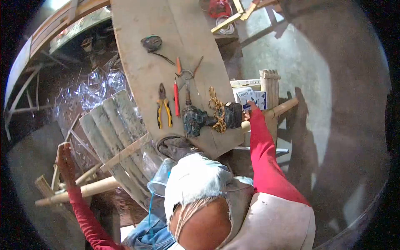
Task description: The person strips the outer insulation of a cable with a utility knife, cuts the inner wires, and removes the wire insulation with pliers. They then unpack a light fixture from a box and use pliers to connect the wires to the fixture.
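Observation:
My right hand (249, 109) holds a small white and blue printed packet (245, 96) beside the right edge of the wooden board. Another blue and white packet (260, 100) lies just right of it. My left hand (65, 162) is away at the left, above a bamboo armrest (89, 189), its fingers stretched out with nothing visible in them. On the board (150, 79) lies a cordless drill (195, 121) with frayed rope (218, 110) around its grip. Left of the drill are a red pen-like tool (176, 98) and yellow-black pliers (163, 109).
An orange-handled tool (186, 75) and a black tape measure (151, 43) lie farther up the board. A clear plastic cup (160, 178) sits by my knee, near a dark bag (177, 146). Bamboo seating stands on both sides; crumpled clear plastic (100, 89) is at left.

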The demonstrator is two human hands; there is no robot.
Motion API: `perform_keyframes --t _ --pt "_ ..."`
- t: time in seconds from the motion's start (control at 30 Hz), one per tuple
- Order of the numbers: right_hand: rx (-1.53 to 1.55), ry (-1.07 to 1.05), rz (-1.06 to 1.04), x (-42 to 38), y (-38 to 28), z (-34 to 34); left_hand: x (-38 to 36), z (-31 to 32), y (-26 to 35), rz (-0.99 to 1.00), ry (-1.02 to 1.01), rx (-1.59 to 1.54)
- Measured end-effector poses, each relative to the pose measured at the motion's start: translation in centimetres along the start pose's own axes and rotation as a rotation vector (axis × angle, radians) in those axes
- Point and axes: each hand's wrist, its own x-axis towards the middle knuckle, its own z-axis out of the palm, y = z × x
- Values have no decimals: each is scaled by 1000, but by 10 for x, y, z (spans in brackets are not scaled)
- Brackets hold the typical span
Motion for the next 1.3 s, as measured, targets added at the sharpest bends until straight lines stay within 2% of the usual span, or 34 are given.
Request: perform_keyframes --t 0.03,0.07,0.17,0.2,0.23,0.27,0.33,0.37,0.4,0.43,0.5,0.57,0.7,0.73,0.8,0.87,0.97,1.1,1.2,1.3 --pt "-159 365 -60 12 -1 0 1 6 -31 155 -23 -113" --pt "-134 365 -61 29 -11 -5 -1 7 -27 155 -16 43" --pt "-204 336 -165 48 -18 -29 -16 11 -30 87 -68 34" --pt "-21 315 -283 24 -22 -21 -19 11 -36 72 -95 34" --pt "162 293 -397 6 -24 -16 -27 11 -4 37 -83 174" --pt "166 293 -390 -1 -32 -12 -28 11 -5 41 -87 180" --pt "389 238 -400 -2 -54 -5 -37 11 -8 -8 -113 189" --pt "483 169 -468 -14 -58 4 -41 11 -9 -30 -127 170" --pt "485 165 -468 32 -48 -4 -43 10 -10 -30 -123 173" --pt "306 185 -668 77 -39 -5 -46 11 -11 -23 -130 204" --pt "-469 355 -952 82 -33 7 -52 11 -12 -29 -142 223" --pt "-1075 482 -995 64 -18 14 -59 9 -8 -82 -168 250" --pt "-1166 524 -1125 100 10 6 -67 3 3 -149 -207 277" --pt "-1168 519 -1122 87 5 6 -69 3 4 -166 -219 253" --pt "-1258 162 -535 23 -38 9 -71 6 5 -137 -203 249" --pt "-1266 -15 -239 9 -48 10 -73 8 6 -125 -251 267" --pt "-1065 55 -497 23 -34 6 -73 9 10 -40 -270 251" --pt "-834 151 -756 52 -20 -2 -70 8 18 -58 -285 243" --pt "-805 121 -706 54 -18 -5 -72 7 10 -6 -253 264" --pt "-829 -86 -489 38 -25 6 -73 6 19 -87 -295 279"
